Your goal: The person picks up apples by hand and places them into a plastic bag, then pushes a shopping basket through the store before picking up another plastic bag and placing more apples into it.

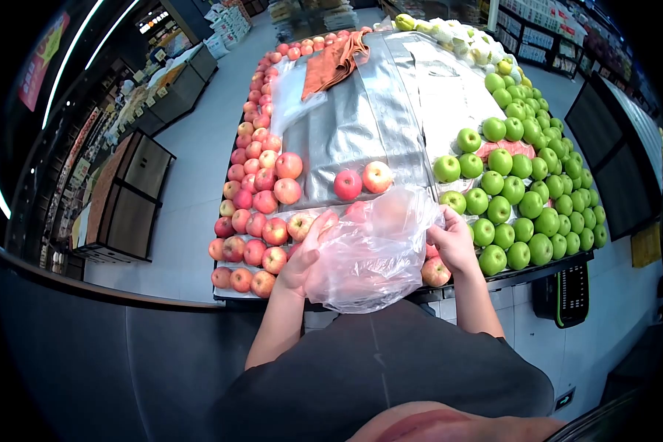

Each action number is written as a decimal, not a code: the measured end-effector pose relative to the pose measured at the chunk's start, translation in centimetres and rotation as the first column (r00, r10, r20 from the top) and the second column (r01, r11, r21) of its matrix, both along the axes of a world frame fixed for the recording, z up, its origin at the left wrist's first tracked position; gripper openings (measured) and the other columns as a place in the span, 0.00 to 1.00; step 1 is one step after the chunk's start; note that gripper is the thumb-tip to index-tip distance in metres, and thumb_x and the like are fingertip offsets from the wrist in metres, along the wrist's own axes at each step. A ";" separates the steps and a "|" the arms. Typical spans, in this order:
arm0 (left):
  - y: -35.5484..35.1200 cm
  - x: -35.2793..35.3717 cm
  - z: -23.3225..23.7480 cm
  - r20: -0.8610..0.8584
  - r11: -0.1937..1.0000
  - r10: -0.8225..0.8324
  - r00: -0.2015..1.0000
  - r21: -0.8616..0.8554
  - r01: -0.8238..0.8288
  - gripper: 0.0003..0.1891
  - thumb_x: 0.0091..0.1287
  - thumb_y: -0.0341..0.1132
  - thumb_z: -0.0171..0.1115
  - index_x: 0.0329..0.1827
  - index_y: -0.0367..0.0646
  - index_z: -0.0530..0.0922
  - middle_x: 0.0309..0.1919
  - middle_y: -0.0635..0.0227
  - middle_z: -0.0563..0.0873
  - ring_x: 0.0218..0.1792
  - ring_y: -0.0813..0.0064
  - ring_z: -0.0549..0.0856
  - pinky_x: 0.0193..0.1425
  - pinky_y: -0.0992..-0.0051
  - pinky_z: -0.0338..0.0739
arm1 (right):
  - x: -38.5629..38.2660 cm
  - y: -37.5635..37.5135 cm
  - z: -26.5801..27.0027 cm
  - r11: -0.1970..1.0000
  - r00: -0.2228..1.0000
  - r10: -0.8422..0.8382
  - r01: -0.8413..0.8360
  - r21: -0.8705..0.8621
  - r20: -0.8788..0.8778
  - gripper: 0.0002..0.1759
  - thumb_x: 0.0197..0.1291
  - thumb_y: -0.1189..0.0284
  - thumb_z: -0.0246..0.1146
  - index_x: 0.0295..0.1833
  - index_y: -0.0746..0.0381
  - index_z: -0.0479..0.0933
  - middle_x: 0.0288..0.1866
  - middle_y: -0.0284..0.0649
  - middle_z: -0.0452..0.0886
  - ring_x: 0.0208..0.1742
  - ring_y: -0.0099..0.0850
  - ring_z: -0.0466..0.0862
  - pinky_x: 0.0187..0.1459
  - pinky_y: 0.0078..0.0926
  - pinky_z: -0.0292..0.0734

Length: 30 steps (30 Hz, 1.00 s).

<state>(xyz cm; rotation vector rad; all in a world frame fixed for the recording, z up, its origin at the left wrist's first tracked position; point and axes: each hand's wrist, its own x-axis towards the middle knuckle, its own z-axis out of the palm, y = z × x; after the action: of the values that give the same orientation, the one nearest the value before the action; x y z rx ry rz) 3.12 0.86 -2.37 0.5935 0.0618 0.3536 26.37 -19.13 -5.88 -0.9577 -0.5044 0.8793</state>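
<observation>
A clear plastic bag (pixel 372 254) spreads between my two hands, in front of the display's near edge. My left hand (pixel 306 258) is at the bag's left side with its fingers partly spread; the plastic covers some of them. At the upper right of the bag, my right hand (pixel 449 237) pinches its edge between thumb and fingers. Reddish shapes show through the plastic; whether they lie inside or behind it is unclear. Just beyond the bag are a red apple (pixel 348 184) and a yellow-red apple (pixel 378 177) on the grey sheet (pixel 346 110).
Red apples (pixel 255 222) line the display's left side and green apples (pixel 541 221) its right. An orange cloth (pixel 333 65) lies at the back. A black basket (pixel 561 296) is below the right front edge. A wooden cabinet (pixel 129 195) stands across the aisle at left.
</observation>
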 end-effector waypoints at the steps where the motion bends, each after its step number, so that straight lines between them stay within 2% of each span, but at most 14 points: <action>1: 0.0 -0.1 0.0 0.000 1.000 0.000 1.000 0.000 0.000 0.33 0.66 0.28 0.65 0.74 0.39 0.63 0.66 0.56 0.74 0.66 0.66 0.75 0.72 0.67 0.67 | 0.1 0.2 -1.0 0.995 0.995 -0.095 0.094 -0.041 -0.029 0.11 0.65 0.77 0.65 0.52 0.64 0.75 0.42 0.33 0.83 0.39 0.19 0.82 0.44 0.18 0.78; 3: -0.1 -0.5 0.0 -0.252 0.812 0.154 0.955 0.583 0.022 0.32 0.64 0.26 0.66 0.71 0.39 0.65 0.62 0.57 0.77 0.64 0.66 0.77 0.68 0.67 0.72 | -0.3 0.4 -0.3 0.960 0.962 -0.271 0.268 -0.086 -0.029 0.04 0.67 0.74 0.64 0.44 0.64 0.79 0.38 0.33 0.85 0.35 0.17 0.81 0.39 0.16 0.76; 7: 3.5 -1.7 -0.8 -0.438 0.914 0.370 0.819 0.330 -0.237 0.18 0.65 0.24 0.62 0.58 0.40 0.72 0.50 0.61 0.83 0.52 0.72 0.82 0.56 0.72 0.79 | 1.2 -0.1 -0.5 0.926 0.931 -0.359 0.364 -0.099 0.066 0.10 0.69 0.72 0.61 0.45 0.68 0.82 0.42 0.36 0.86 0.39 0.18 0.82 0.42 0.17 0.77; 10: 7.0 -3.4 -2.9 -0.447 0.716 0.642 0.623 0.060 -0.695 0.07 0.67 0.25 0.60 0.46 0.41 0.73 0.42 0.66 0.83 0.43 0.76 0.82 0.48 0.78 0.79 | 2.2 -0.4 0.5 0.913 0.910 -0.409 0.408 -0.024 -0.075 0.14 0.72 0.70 0.58 0.53 0.70 0.79 0.48 0.40 0.85 0.46 0.24 0.84 0.50 0.22 0.78; 11: 6.1 -3.5 -3.0 -0.471 0.725 0.624 0.623 0.054 -0.686 0.07 0.67 0.25 0.60 0.46 0.41 0.73 0.42 0.66 0.83 0.43 0.76 0.82 0.48 0.78 0.79 | 2.3 -0.5 0.5 0.903 0.899 -0.428 0.428 -0.024 -0.092 0.14 0.73 0.70 0.57 0.54 0.69 0.79 0.50 0.40 0.85 0.47 0.24 0.84 0.51 0.22 0.78; 13: 4.7 -2.3 -1.5 -0.148 0.477 0.864 0.481 0.548 -0.687 0.07 0.67 0.29 0.63 0.43 0.40 0.74 0.40 0.67 0.82 0.41 0.76 0.82 0.47 0.76 0.77 | 1.7 0.0 1.5 0.897 0.890 -0.439 0.441 -0.007 -0.122 0.15 0.73 0.69 0.56 0.55 0.69 0.78 0.51 0.40 0.84 0.48 0.25 0.84 0.53 0.24 0.78; 14: 3.5 -1.8 -1.1 -0.149 0.481 0.862 0.485 0.546 -0.687 0.07 0.67 0.29 0.63 0.43 0.40 0.74 0.40 0.67 0.82 0.41 0.76 0.82 0.47 0.76 0.77 | 1.2 0.3 1.8 0.900 0.894 -0.431 0.436 0.015 -0.123 0.16 0.73 0.68 0.57 0.53 0.70 0.80 0.50 0.40 0.85 0.48 0.23 0.83 0.52 0.21 0.77; 16: 0.4 -0.6 -0.4 -0.079 0.424 0.689 0.721 0.851 -0.311 0.10 0.67 0.32 0.64 0.45 0.38 0.75 0.40 0.67 0.81 0.43 0.75 0.81 0.49 0.75 0.77 | 0.3 1.5 1.7 0.898 0.896 -0.435 0.438 0.025 -0.086 0.15 0.73 0.69 0.58 0.53 0.69 0.80 0.49 0.38 0.84 0.47 0.21 0.82 0.51 0.21 0.77; 18: -1.7 1.7 1.5 0.266 -0.263 0.608 0.748 0.956 -0.126 0.15 0.68 0.34 0.66 0.51 0.36 0.74 0.42 0.68 0.82 0.45 0.77 0.81 0.52 0.76 0.76 | -0.7 2.6 1.9 0.926 0.917 -0.369 0.377 0.031 -0.151 0.13 0.72 0.69 0.59 0.53 0.67 0.79 0.46 0.34 0.84 0.46 0.19 0.80 0.50 0.20 0.76; 22: -1.2 4.7 -1.7 0.270 -0.265 0.677 0.685 0.957 -0.115 0.15 0.70 0.35 0.65 0.52 0.34 0.76 0.38 0.70 0.82 0.42 0.76 0.82 0.50 0.77 0.78 | -2.9 3.1 3.2 0.971 0.971 -0.241 0.241 -0.012 0.000 0.09 0.66 0.74 0.66 0.50 0.63 0.78 0.45 0.34 0.83 0.45 0.19 0.81 0.50 0.20 0.77; 24: 0.5 4.9 -2.3 -0.239 0.576 0.472 0.848 0.812 -0.092 0.12 0.72 0.36 0.63 0.48 0.34 0.79 0.31 0.72 0.82 0.36 0.76 0.83 0.47 0.77 0.79 | -2.9 2.6 3.9 0.999 0.995 -0.011 0.015 -0.044 0.102 0.11 0.61 0.79 0.68 0.48 0.63 0.78 0.44 0.33 0.83 0.43 0.18 0.81 0.46 0.18 0.78; 25: 0.9 4.8 -1.4 -0.284 0.712 0.517 0.808 0.667 -0.221 0.10 0.74 0.36 0.61 0.44 0.36 0.81 0.26 0.74 0.81 0.29 0.79 0.82 0.39 0.78 0.79 | -2.5 2.2 4.4 0.996 0.996 -0.036 0.044 -0.082 0.086 0.12 0.58 0.82 0.70 0.47 0.63 0.78 0.42 0.32 0.83 0.40 0.18 0.82 0.43 0.17 0.79; 27: 4.1 2.8 2.0 -0.265 0.716 0.617 0.741 0.580 -0.389 0.10 0.75 0.37 0.58 0.42 0.38 0.81 0.22 0.79 0.75 0.20 0.91 0.70 0.23 0.86 0.65 | 0.0 1.0 2.8 0.975 0.966 -0.208 0.217 -0.047 0.154 0.09 0.59 0.81 0.69 0.44 0.64 0.78 0.39 0.33 0.83 0.39 0.18 0.82 0.42 0.18 0.79; 30: 6.4 0.9 3.2 -0.193 0.642 0.651 0.734 0.656 -0.397 0.11 0.76 0.37 0.57 0.41 0.39 0.80 0.18 0.83 0.71 0.18 0.93 0.66 0.20 0.87 0.57 | 2.4 -0.5 2.2 0.948 0.932 -0.312 0.319 -0.011 0.185 0.07 0.59 0.82 0.68 0.43 0.66 0.78 0.39 0.34 0.83 0.39 0.19 0.81 0.43 0.18 0.78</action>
<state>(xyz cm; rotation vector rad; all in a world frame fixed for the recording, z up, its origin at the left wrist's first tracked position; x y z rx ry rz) 4.02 7.28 0.81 1.2710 0.5815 0.8523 28.80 -19.63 -3.71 -1.1273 -0.4711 0.5159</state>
